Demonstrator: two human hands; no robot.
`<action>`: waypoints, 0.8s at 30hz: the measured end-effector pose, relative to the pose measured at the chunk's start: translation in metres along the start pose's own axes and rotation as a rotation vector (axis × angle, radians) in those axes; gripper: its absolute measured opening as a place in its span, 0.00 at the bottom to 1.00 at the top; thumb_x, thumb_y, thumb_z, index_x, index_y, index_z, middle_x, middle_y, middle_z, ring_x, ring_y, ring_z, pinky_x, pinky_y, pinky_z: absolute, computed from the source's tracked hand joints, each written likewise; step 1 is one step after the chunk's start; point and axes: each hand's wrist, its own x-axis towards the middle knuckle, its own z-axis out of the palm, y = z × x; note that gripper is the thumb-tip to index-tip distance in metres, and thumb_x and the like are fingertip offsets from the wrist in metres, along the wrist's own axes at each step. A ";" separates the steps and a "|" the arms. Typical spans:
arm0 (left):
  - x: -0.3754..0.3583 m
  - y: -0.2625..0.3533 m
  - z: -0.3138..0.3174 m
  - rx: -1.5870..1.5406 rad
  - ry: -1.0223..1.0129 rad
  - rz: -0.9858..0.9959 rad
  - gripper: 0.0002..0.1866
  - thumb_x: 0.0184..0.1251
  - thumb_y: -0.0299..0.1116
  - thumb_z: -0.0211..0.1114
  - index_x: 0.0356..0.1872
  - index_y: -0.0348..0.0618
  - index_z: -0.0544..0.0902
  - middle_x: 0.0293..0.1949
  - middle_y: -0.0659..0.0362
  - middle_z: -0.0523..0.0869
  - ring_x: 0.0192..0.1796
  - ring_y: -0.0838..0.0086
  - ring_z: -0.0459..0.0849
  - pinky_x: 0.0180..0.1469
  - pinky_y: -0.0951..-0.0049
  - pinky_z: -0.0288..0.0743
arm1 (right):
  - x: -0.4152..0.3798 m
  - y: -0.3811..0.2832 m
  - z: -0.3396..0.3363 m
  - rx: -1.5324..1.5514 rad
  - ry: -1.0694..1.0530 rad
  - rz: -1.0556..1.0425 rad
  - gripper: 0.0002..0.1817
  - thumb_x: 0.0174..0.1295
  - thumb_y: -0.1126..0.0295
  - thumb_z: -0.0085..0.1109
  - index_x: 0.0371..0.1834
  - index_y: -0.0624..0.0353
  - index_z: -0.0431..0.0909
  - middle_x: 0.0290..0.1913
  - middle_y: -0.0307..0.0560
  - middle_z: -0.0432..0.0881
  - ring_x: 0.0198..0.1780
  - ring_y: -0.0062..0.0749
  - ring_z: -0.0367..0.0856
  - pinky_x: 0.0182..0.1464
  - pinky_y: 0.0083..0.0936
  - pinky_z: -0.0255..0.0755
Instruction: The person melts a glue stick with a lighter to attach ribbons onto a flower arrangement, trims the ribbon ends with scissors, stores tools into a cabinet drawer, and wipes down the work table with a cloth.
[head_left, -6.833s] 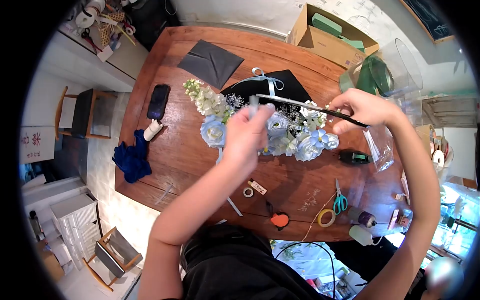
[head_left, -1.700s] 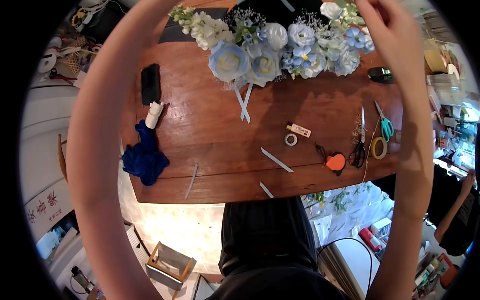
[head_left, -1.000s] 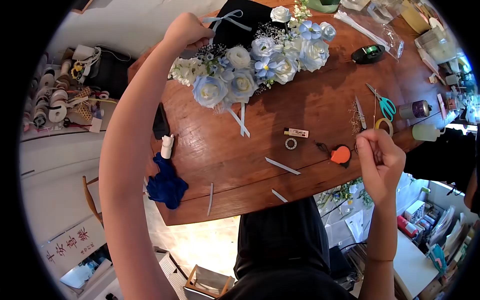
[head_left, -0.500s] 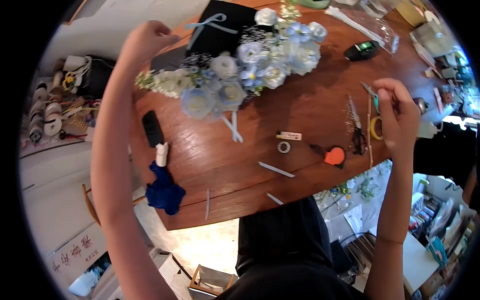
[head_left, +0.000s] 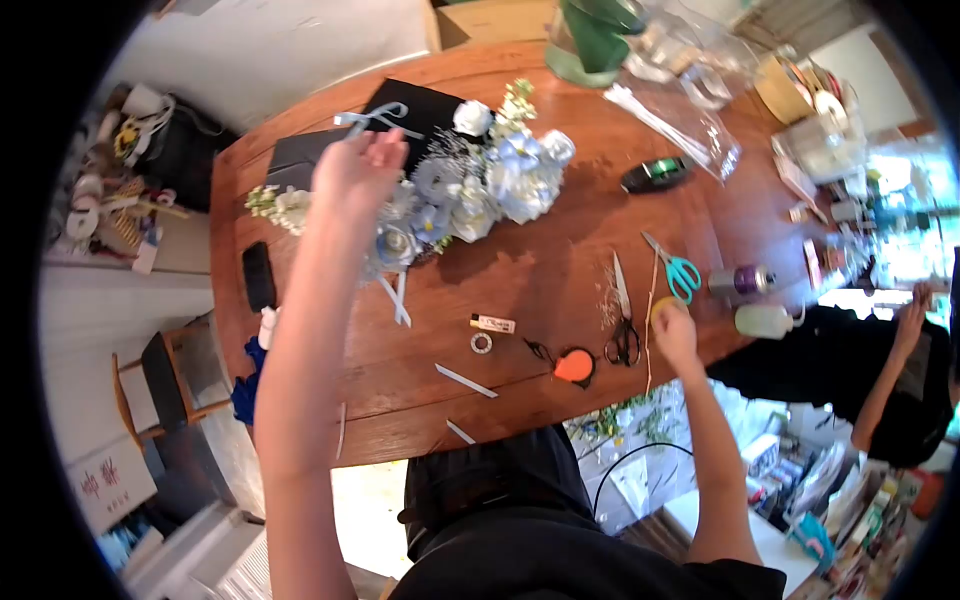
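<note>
My left hand is raised over the flower arrangement, slightly blurred, with fingers apart and nothing visible in them. It is nearest the pale blue ribbon bow on a black sheet. White and pale blue flowers fan out beside it, partly hidden by my forearm. At the table's right side, my right hand is closed on a roll of yellow tape, whose edge shows past the fingers. Teal-handled scissors and black-handled scissors lie close by, with a thin stick between.
On the wooden table lie an orange tape measure, a small white ring, ribbon scraps and a black tape dispenser. A spray can and white bottle stand right. Another person is beyond.
My left hand has moved over the flowers and its fingers have spread. My right hand has come down from beside the teal scissors onto the yellow tape. The view has shifted right.
</note>
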 end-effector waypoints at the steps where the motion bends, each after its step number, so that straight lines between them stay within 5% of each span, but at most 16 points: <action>1: 0.002 -0.006 0.003 -0.041 0.013 -0.010 0.08 0.71 0.23 0.41 0.44 0.28 0.66 0.37 0.44 0.74 0.46 0.53 0.79 0.50 0.57 0.75 | -0.007 -0.013 0.009 0.048 -0.058 0.003 0.10 0.53 0.69 0.60 0.34 0.60 0.72 0.24 0.53 0.77 0.30 0.53 0.78 0.34 0.43 0.71; 7: 0.010 -0.045 0.024 -0.165 0.196 0.073 0.07 0.72 0.24 0.40 0.44 0.30 0.62 0.43 0.49 0.70 0.53 0.51 0.78 0.51 0.53 0.75 | -0.030 -0.060 0.026 -0.158 -0.247 0.177 0.30 0.46 0.68 0.67 0.51 0.61 0.62 0.38 0.61 0.78 0.40 0.57 0.78 0.40 0.46 0.73; 12: 0.013 -0.053 0.036 -0.182 0.302 0.175 0.09 0.72 0.27 0.45 0.46 0.33 0.66 0.44 0.51 0.72 0.40 0.59 0.81 0.43 0.57 0.80 | -0.023 -0.063 0.027 -0.075 -0.200 0.110 0.36 0.45 0.72 0.66 0.60 0.59 0.59 0.39 0.59 0.78 0.39 0.56 0.78 0.42 0.42 0.73; 15: 0.024 -0.052 0.036 -0.248 0.360 0.161 0.07 0.71 0.27 0.45 0.42 0.34 0.69 0.38 0.52 0.74 0.35 0.63 0.80 0.42 0.57 0.80 | -0.018 -0.052 0.026 0.083 -0.283 0.225 0.37 0.45 0.74 0.63 0.61 0.60 0.59 0.38 0.55 0.78 0.33 0.45 0.78 0.38 0.36 0.74; 16: 0.026 -0.051 0.034 -0.267 0.330 0.131 0.09 0.72 0.30 0.45 0.38 0.35 0.71 0.30 0.56 0.74 0.26 0.69 0.75 0.40 0.61 0.80 | -0.018 -0.044 0.023 0.327 -0.331 0.341 0.36 0.47 0.79 0.57 0.64 0.61 0.58 0.35 0.49 0.77 0.28 0.35 0.76 0.33 0.28 0.73; 19: 0.027 -0.051 0.025 -0.268 0.206 0.030 0.11 0.73 0.34 0.44 0.36 0.38 0.72 0.26 0.59 0.73 0.20 0.75 0.70 0.38 0.66 0.79 | -0.009 -0.029 -0.013 1.161 -0.459 0.609 0.39 0.47 0.84 0.54 0.68 0.60 0.55 0.32 0.48 0.77 0.26 0.29 0.75 0.29 0.23 0.70; 21: 0.022 -0.052 0.025 -0.266 0.205 0.023 0.14 0.75 0.38 0.43 0.37 0.39 0.72 0.27 0.60 0.73 0.17 0.79 0.65 0.35 0.69 0.78 | 0.005 -0.043 -0.067 1.246 -0.551 0.552 0.34 0.51 0.85 0.51 0.66 0.65 0.58 0.29 0.46 0.76 0.25 0.25 0.74 0.27 0.18 0.68; 22: 0.017 -0.052 0.025 -0.280 0.212 0.017 0.14 0.75 0.39 0.43 0.38 0.39 0.72 0.27 0.61 0.73 0.17 0.79 0.65 0.35 0.69 0.78 | 0.015 -0.055 -0.099 1.001 -0.618 0.317 0.28 0.53 0.85 0.49 0.61 0.67 0.66 0.29 0.44 0.76 0.26 0.24 0.75 0.28 0.18 0.69; 24: 0.009 -0.053 0.022 -0.306 0.202 -0.001 0.16 0.76 0.40 0.43 0.39 0.38 0.72 0.26 0.62 0.73 0.18 0.80 0.65 0.35 0.69 0.78 | 0.035 -0.054 -0.144 1.092 -0.321 0.646 0.19 0.59 0.75 0.48 0.54 0.63 0.73 0.32 0.42 0.78 0.30 0.25 0.76 0.30 0.21 0.73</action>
